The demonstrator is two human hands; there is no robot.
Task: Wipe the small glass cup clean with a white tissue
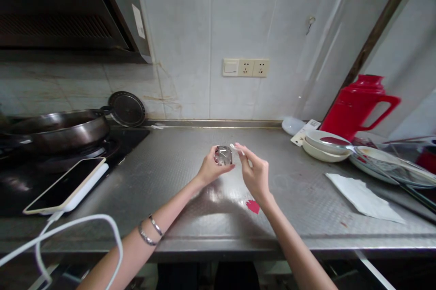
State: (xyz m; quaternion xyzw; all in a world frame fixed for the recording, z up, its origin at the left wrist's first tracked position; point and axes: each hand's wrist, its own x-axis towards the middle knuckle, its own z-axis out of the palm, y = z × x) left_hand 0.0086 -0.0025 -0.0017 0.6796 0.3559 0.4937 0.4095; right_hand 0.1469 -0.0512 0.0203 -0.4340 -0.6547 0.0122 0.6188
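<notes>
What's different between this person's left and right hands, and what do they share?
The left hand curls around a small shiny container, while the right hand holds a small white thing at its fingertips. The left arm wears two bangles; no jewellery shows on the right arm. Both hands are bare and close together over the metal counter.

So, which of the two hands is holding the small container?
The left hand, on the arm with bangles, is curled around the container; the right hand instead holds a white bit beside it.
</notes>
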